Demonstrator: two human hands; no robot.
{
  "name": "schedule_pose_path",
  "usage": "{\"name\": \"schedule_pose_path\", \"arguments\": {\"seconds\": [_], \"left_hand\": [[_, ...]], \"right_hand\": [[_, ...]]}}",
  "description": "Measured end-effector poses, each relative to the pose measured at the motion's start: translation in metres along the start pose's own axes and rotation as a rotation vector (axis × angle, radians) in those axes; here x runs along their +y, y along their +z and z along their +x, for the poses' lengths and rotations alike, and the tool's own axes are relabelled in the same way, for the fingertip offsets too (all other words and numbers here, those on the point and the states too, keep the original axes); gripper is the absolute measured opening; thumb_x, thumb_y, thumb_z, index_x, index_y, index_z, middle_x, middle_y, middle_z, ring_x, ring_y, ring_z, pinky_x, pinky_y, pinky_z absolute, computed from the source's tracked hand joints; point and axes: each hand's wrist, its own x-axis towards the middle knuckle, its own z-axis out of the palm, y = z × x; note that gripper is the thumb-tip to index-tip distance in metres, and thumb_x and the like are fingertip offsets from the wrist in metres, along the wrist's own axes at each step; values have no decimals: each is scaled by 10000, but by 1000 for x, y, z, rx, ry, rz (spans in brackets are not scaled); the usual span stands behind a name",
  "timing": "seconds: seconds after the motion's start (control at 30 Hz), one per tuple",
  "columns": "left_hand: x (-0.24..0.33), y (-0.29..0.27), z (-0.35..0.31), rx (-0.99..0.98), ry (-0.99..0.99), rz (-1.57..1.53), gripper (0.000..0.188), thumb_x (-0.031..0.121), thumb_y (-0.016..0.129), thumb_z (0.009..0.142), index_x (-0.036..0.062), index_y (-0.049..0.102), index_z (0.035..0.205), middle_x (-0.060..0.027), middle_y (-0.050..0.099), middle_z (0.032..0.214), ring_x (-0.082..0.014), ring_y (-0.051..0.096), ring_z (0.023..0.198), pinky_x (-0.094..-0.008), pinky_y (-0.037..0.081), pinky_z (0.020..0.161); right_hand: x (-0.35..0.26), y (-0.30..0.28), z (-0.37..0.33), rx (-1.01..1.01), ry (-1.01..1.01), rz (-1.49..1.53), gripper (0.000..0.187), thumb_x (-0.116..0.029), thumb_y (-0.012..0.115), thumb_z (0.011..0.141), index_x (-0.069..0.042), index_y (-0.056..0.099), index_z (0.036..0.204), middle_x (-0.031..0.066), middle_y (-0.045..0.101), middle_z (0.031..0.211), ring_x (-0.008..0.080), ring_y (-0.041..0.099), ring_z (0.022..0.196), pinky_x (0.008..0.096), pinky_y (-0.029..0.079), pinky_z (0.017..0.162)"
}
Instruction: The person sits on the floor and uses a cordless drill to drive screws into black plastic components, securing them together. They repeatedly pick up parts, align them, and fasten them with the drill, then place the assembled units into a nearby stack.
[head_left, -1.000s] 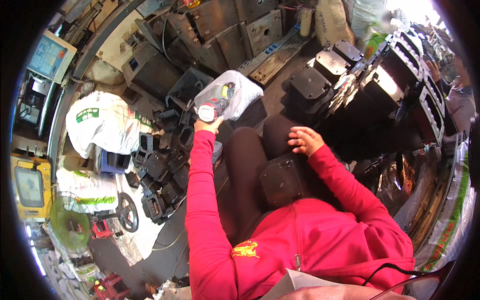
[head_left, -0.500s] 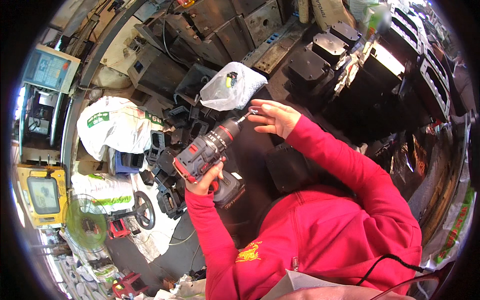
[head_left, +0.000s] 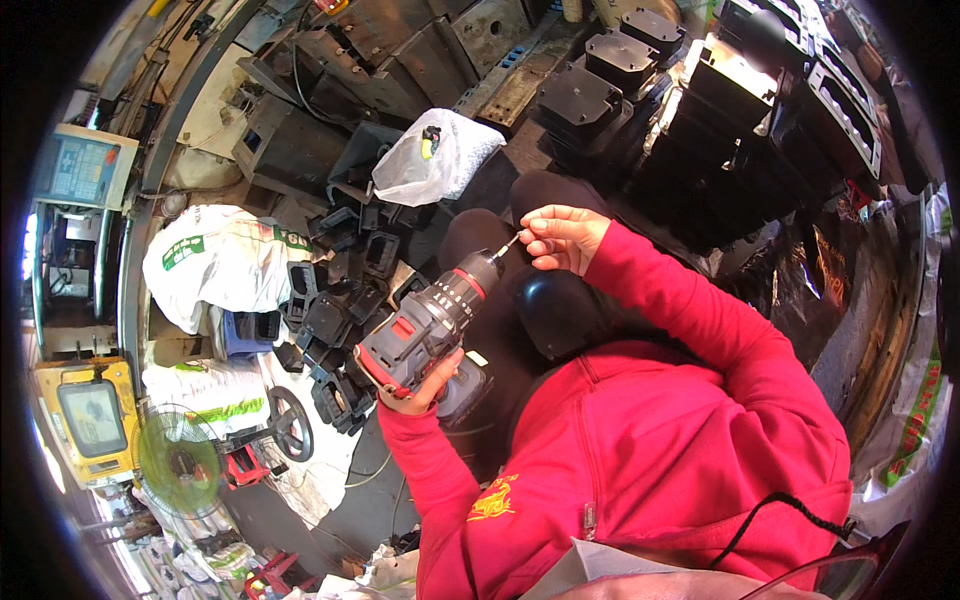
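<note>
My left hand [head_left: 430,388] grips the handle of a grey, black and red cordless drill [head_left: 425,325], its chuck pointing up and to the right. A thin metal bit [head_left: 508,246] sticks out of the chuck. At the bit's tip, my right hand [head_left: 562,238] has its thumb and fingers pinched together; whatever small thing they hold there is hidden. Below the right hand, a glossy black rounded part [head_left: 558,312] rests by my lap. Just beyond the drill stands a white plastic bag [head_left: 440,155] with a small yellow and black item in it.
Black plastic housings [head_left: 330,320] lie heaped left of the drill. Stacked black boxes [head_left: 580,105] stand at the far right. A white sack [head_left: 225,265], a green fan [head_left: 178,460] and a yellow-framed device [head_left: 92,415] are on the left. Metal blocks [head_left: 350,70] stand at the back.
My right hand's fingers have closed from spread to a pinch at the bit's tip. The drill has shifted slightly right and down in view. The surroundings have slid left with the head's movement.
</note>
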Motion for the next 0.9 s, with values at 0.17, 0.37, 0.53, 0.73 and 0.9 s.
{"name": "schedule_pose_path", "arguments": {"seconds": [0.17, 0.37, 0.53, 0.73, 0.9], "left_hand": [[-2, 4, -3, -69, 118, 84, 371, 17, 717, 766, -17, 583, 1111, -120, 685, 902, -147, 634, 651, -264, 517, 583], [0, 6, -6, -84, 57, 68, 387, 10, 722, 757, -19, 574, 1113, -119, 681, 894, -148, 631, 646, -265, 518, 581], [5, 11, -4, -75, -90, 5, 616, -10, 805, 644, -36, 557, 1208, -123, 646, 1110, -195, 651, 957, -319, 525, 841], [5, 14, 2, -113, -108, 18, 628, 1, 805, 649, -32, 547, 1220, -135, 629, 1160, -206, 637, 1012, -323, 511, 880], [-2, 15, 3, -143, -90, 5, 621, 25, 804, 660, -27, 540, 1221, -142, 631, 1140, -212, 627, 995, -330, 500, 872]], "right_hand": [[1, -9, -11, -12, 45, 23, 212, -179, 633, 921, -46, 625, 1087, 19, 649, 900, 81, 617, 747, 274, 566, 706], [6, -18, -19, 68, 28, -32, 240, -218, 626, 930, -39, 624, 1090, -12, 626, 843, 48, 578, 683, 266, 564, 704], [5, -20, -22, 16, 35, -17, 236, -217, 615, 937, -33, 623, 1083, -10, 620, 841, 47, 578, 687, 273, 570, 710], [4, -30, -23, -63, 30, 7, 227, -196, 625, 929, -27, 624, 1080, 1, 606, 828, 53, 576, 679, 297, 585, 713], [6, -38, -22, -83, 65, 39, 219, -187, 638, 918, -23, 632, 1063, 13, 597, 815, 59, 573, 672, 304, 589, 703]]}}
